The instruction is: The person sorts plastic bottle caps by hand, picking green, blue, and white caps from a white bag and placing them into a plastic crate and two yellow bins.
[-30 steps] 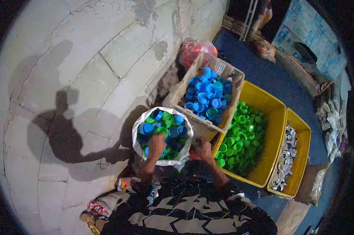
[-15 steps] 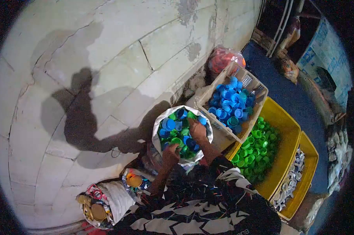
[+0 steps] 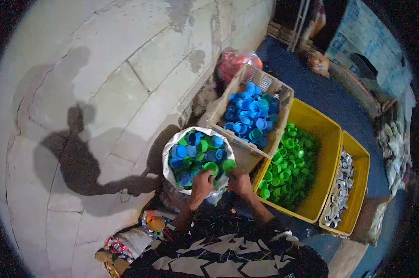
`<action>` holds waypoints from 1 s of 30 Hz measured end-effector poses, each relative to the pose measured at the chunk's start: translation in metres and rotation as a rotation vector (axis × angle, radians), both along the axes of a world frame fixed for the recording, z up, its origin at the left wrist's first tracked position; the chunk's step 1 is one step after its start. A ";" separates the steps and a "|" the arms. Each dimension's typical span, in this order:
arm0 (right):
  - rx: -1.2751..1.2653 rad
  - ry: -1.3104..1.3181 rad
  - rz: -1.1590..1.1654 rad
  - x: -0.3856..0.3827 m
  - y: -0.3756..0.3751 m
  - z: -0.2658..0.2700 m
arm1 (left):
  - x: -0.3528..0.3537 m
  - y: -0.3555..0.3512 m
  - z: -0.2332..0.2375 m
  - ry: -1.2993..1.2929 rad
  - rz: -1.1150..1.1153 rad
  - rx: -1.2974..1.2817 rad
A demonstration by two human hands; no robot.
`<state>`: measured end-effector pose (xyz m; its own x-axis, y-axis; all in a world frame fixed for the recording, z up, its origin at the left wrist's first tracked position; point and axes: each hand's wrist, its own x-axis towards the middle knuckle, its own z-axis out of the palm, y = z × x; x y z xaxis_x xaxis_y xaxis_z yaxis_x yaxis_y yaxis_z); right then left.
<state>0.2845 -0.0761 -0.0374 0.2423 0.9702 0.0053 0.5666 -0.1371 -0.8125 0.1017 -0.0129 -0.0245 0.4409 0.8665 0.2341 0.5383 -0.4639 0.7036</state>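
Note:
A white sack [image 3: 168,172] with a rolled-down rim stands in front of me, full of mixed blue and green bottle caps [image 3: 179,151]. Over its near side, my left hand [image 3: 202,183] pinches a green cap [image 3: 210,167]. My right hand [image 3: 239,180] is at the sack's right rim, fingers closed on another green cap [image 3: 228,165]. Parts of both caps are hidden behind the fingers.
Right of the sack, a beige crate [image 3: 287,103] holds blue caps. Beside it are a yellow bin [image 3: 327,127] of green caps and a narrower yellow bin [image 3: 363,162] of whitish caps. A block wall [image 3: 103,78] rises on the left.
My right hand has come back from inside the sack to its right rim, now with a green cap. The left hand stays low over the sack. The view has shifted, moving the bins leftward.

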 end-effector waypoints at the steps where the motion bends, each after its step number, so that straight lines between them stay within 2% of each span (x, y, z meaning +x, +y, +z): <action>1: 0.048 -0.088 -0.042 0.007 -0.017 0.006 | 0.014 -0.001 0.004 0.017 -0.063 -0.018; 3: 0.135 -0.271 -0.121 0.023 -0.050 0.012 | 0.049 -0.007 0.010 0.023 -0.209 -0.023; 6: 0.051 -0.333 -0.295 0.063 -0.095 0.001 | 0.104 -0.024 0.019 -0.001 -0.410 -0.098; 9: 0.055 -0.400 -0.493 0.098 -0.131 0.029 | 0.166 -0.046 0.021 -0.082 -0.614 -0.127; 11: 0.024 -0.418 -0.633 0.112 -0.146 0.066 | 0.209 -0.058 0.022 -0.179 -0.756 -0.090; 12: -0.009 -0.410 -0.728 0.114 -0.149 0.089 | 0.227 -0.063 0.032 -0.167 -0.808 -0.054; 14: 0.064 -0.434 -0.789 0.135 -0.157 0.096 | 0.256 -0.074 0.055 -0.138 -0.904 0.018; 17: 0.160 -0.540 -0.875 0.157 -0.175 0.079 | 0.278 -0.085 0.078 -0.005 -0.957 -0.130; 18: 0.198 -0.590 -0.897 0.166 -0.175 0.068 | 0.281 -0.087 0.077 0.083 -0.955 -0.126; 20: 0.062 -0.478 -0.863 0.174 -0.186 0.049 | 0.279 -0.090 0.063 0.257 -0.931 -0.121; 21: 0.002 -0.440 -0.844 0.175 -0.188 0.038 | 0.271 -0.088 0.047 0.109 -0.937 -0.106; 22: -0.059 -0.401 -0.823 0.172 -0.188 0.027 | 0.264 -0.082 0.039 0.106 -0.921 -0.143; 23: -0.034 -0.532 -0.780 0.166 -0.185 0.015 | 0.251 -0.073 0.035 0.104 -0.904 -0.181; 24: -0.056 -0.480 -0.740 0.158 -0.179 0.011 | 0.237 -0.063 0.034 0.100 -0.885 -0.219; 25: -0.078 -0.429 -0.699 0.145 -0.168 0.012 | 0.222 -0.053 0.038 0.078 -0.761 -0.258; 26: -0.099 -0.380 -0.659 0.136 -0.157 0.012 | 0.213 -0.040 0.018 -0.003 -0.709 -0.224; 28: -0.019 -0.210 -0.589 0.127 -0.132 -0.011 | 0.177 -0.006 0.036 0.015 -0.563 -0.375; 30: 0.053 -0.041 -0.523 0.115 -0.108 -0.032 | 0.137 0.026 0.047 -0.071 -0.389 -0.134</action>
<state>0.3994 -0.1838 -0.0694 0.6923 0.7181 0.0708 0.4650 -0.3690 -0.8047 0.2392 0.0127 0.0228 0.7284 0.6631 0.1727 0.2885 -0.5253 0.8005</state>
